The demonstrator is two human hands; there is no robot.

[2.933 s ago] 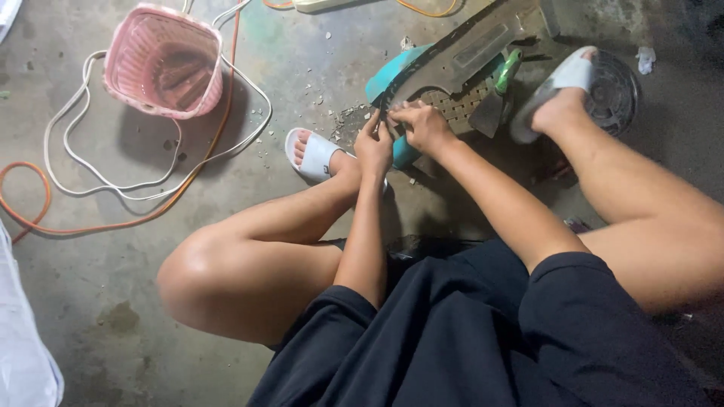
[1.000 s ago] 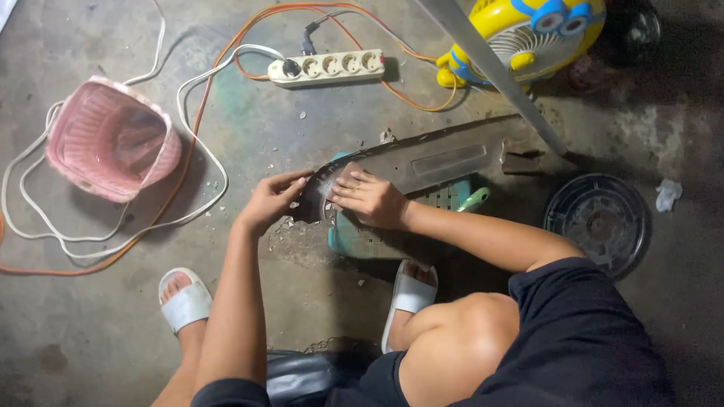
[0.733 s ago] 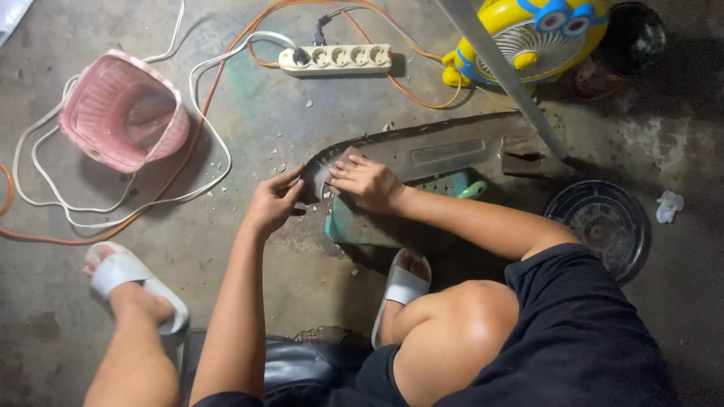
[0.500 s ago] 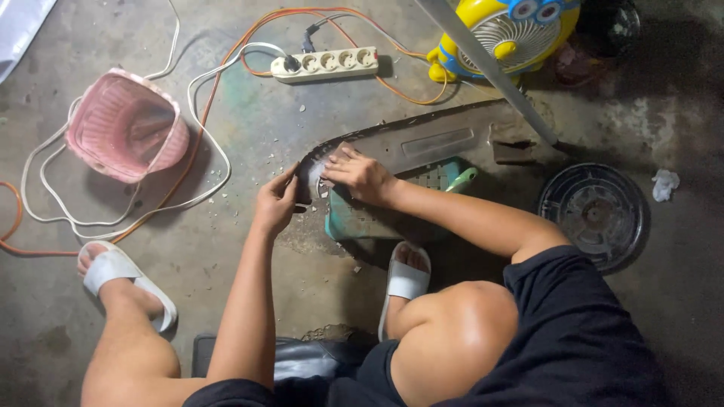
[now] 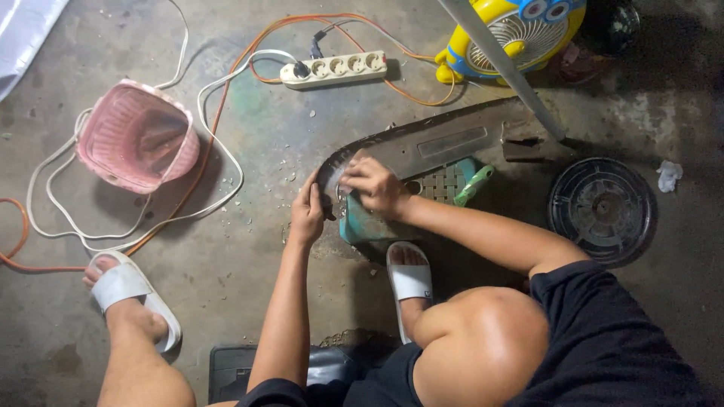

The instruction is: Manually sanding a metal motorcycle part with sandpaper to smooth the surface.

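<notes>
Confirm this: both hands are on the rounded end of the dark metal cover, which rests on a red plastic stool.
Wrong on one point: the head view shows the stool is teal, not red. Both the left hand and right hand are on the rounded end of the dark metal cover.

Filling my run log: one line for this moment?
left hand: grips cover's rounded end | right hand: pressed on grey metal cover | cover rests on teal stool

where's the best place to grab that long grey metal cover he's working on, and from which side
Probably the rounded near end of the grey metal cover, from the person's side: both the left hand and right hand already rest there, and the far end lies under a slanting metal pole.
</notes>
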